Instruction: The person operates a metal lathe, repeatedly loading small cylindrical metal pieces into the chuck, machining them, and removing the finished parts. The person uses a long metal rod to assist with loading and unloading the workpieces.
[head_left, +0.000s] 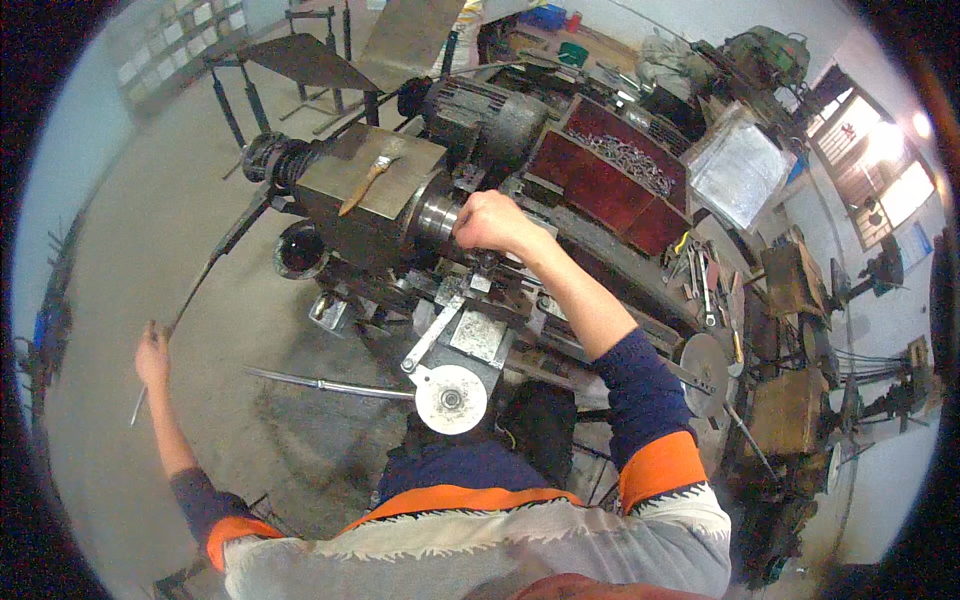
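Note:
Out to the far left, my left hand (153, 358) is closed around a long thin metal rod (204, 278). The rod slants up toward the left end of a small lathe, and its tip pokes out below my fist. My right hand (492, 222) is curled against the front of the lathe's shiny round chuck (437, 218), fingers pressed together. What those fingers grip, if anything, is hidden. A brush (366, 186) with a wooden handle lies on the flat top of the headstock (330, 160), left of my right hand.
A white handwheel (450, 399) and a long bar handle (330, 385) stick out in front of me. Behind the lathe sit a motor (482, 122) and a red tray (600, 180) of small metal parts. Wrenches (704, 285) lie at right; a metal stand (308, 62) stands far left.

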